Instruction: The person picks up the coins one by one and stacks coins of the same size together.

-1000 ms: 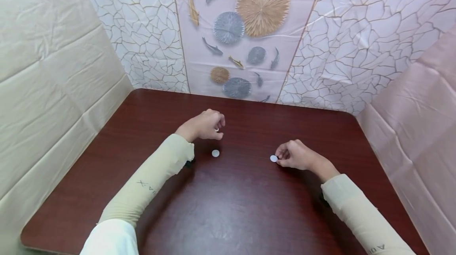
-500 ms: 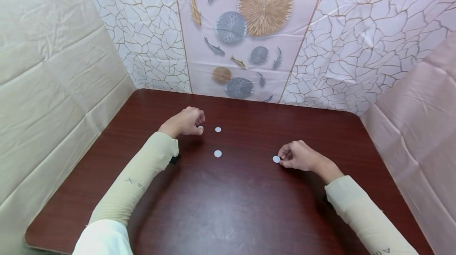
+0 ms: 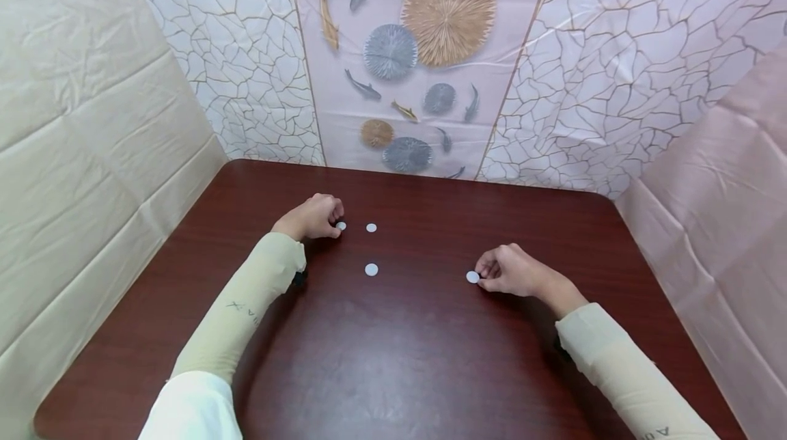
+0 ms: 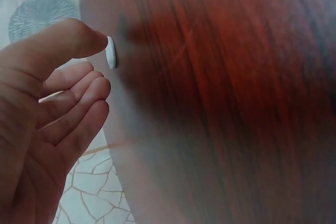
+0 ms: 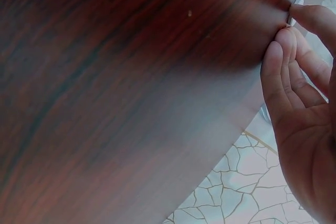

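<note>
In the head view, my left hand [image 3: 312,215] is at the far left-middle of the table, its thumb and fingers at a small flat white disc [image 3: 341,226]. The left wrist view shows the thumb tip against the edge of that disc [image 4: 111,53], close at the table surface, with the other fingers curled below. On the right, my right hand [image 3: 515,271] pinches another white disc [image 3: 472,277] by its edge, low at the table. Its thumb and fingertips meet at this disc [image 5: 296,10] in the right wrist view. Two more white discs, a farther one [image 3: 371,227] and a nearer one [image 3: 371,269], lie flat between the hands.
All discs are on a dark reddish-brown wooden table [image 3: 381,358] with rounded corners. A patterned cloth backdrop [image 3: 393,85] rises behind its far edge. Pale cloth hangs at the left side [image 3: 92,153] and the right side [image 3: 707,235].
My left hand has moved left, away from the two middle discs, and lowered slightly at the leftmost disc. The farther middle disc, mostly hidden before, now shows fully. My right hand has stayed put.
</note>
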### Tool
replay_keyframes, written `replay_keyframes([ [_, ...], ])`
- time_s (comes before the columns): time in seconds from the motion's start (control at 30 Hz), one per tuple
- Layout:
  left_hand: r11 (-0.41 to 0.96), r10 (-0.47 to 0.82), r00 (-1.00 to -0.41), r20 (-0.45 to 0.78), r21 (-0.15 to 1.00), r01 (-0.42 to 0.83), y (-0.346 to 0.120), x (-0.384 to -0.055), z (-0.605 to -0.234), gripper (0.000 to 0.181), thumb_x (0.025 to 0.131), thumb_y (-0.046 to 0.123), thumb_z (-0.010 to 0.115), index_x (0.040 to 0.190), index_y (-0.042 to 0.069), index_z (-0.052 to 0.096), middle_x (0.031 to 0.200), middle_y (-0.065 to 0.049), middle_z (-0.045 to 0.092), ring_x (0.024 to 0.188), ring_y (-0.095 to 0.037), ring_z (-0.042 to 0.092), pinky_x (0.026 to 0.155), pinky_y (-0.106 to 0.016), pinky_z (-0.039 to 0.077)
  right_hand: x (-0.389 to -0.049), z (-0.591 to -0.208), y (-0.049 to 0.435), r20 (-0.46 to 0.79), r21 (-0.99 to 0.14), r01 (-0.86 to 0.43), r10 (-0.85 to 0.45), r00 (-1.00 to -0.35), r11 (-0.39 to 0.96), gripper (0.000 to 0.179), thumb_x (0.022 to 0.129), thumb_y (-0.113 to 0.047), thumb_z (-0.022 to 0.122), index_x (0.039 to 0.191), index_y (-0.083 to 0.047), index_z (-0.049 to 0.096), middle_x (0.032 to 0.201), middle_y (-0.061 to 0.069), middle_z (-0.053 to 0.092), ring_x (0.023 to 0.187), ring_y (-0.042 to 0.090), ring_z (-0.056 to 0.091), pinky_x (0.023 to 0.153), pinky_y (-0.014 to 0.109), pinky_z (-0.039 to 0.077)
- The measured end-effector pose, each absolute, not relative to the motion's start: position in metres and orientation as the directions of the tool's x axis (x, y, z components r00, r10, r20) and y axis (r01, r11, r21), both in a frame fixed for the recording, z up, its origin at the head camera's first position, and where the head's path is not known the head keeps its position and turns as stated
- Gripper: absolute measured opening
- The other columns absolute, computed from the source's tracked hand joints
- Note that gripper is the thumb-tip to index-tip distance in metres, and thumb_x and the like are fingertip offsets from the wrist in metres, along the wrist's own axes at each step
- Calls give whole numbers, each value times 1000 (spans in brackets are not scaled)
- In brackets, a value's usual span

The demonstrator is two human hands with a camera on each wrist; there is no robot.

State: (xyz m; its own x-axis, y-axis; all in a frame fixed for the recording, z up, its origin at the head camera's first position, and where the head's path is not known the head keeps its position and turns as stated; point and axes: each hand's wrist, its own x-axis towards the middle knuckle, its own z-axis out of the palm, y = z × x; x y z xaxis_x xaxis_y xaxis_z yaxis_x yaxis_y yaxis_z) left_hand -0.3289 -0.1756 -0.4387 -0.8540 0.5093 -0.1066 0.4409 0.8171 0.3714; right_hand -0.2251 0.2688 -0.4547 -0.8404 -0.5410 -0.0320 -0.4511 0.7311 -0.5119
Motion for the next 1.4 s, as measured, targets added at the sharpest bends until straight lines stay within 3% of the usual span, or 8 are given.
replay_keyframes([
  [0.4,793,573,-811,-119,330,512,-177,-340,-445,25,98,15,72,118,0,72,111,-14,73,105,-25,69,96,-41,59,-227,-456,270,-69,-514,-415,-518,-853,751,9,86,-9,83,93,-10,77,83,-6,72,76,5,68,70,21,58],
  [0.57,762,622,-778,-91,301,573,-177,-347,-445,13,98,15,73,107,5,77,101,-8,76,94,-19,69,89,-37,60,-227,-457,271,-57,-511,-419,-516,-855,750,10,85,-9,83,92,-10,77,82,-6,72,75,5,68,70,21,58],
  [0.73,748,647,-755,-103,275,604,-176,-346,-442,5,95,12,75,96,8,78,90,-3,75,84,-15,67,80,-32,58,-227,-458,270,-56,-516,-424,-523,-850,744,10,85,-9,83,92,-11,77,83,-6,72,75,4,68,70,20,59],
  [0.97,793,601,-778,-184,261,551,-170,-350,-444,6,88,15,75,88,11,71,83,-3,67,72,-16,59,66,-27,48,-227,-459,269,-53,-518,-422,-520,-853,744,10,85,-8,83,92,-10,76,82,-6,72,75,4,68,69,20,58],
  [1.17,810,580,-794,-181,226,541,-168,-354,-450,12,81,21,78,85,13,70,83,-2,69,73,-17,61,64,-28,50,-227,-461,268,-47,-519,-436,-534,-844,735,9,84,-8,82,90,-11,76,81,-8,72,75,2,68,69,19,58],
  [1.4,790,612,-774,-162,177,587,-163,-356,-445,12,77,21,78,78,14,67,76,0,66,69,-16,59,62,-28,48,-227,-458,272,-49,-511,-431,-526,-849,744,9,85,-9,82,91,-12,76,82,-8,72,76,3,69,70,20,58],
])
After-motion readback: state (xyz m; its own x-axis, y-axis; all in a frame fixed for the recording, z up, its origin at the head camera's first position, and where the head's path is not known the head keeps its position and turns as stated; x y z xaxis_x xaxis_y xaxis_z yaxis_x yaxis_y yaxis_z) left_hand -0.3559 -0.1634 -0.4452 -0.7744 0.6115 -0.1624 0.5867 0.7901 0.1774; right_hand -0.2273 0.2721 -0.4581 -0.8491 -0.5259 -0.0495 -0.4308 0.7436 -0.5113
